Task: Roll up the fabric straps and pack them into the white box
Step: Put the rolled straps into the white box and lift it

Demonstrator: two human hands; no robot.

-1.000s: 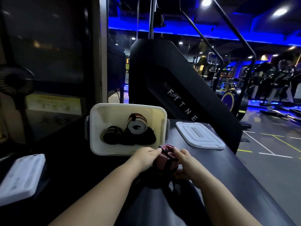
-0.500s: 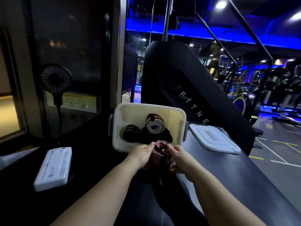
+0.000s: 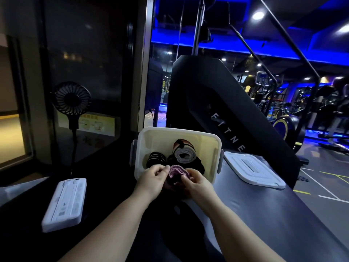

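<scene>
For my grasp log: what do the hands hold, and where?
A pink rolled fabric strap: the left hand pinches its left side, the right hand its right side, at the white plastic box's near rim.

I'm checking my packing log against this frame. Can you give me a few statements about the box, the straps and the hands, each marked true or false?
1. The left hand and the right hand both hold a pink strap at the near edge of the white box. True.
2. The lid is closed on the box. False: the lid lies on the table to the right of the open box.
3. The box is empty. False: it holds rolled straps, among them a black roll and a white roll.
4. A black fan stands left of the box. True.
</scene>
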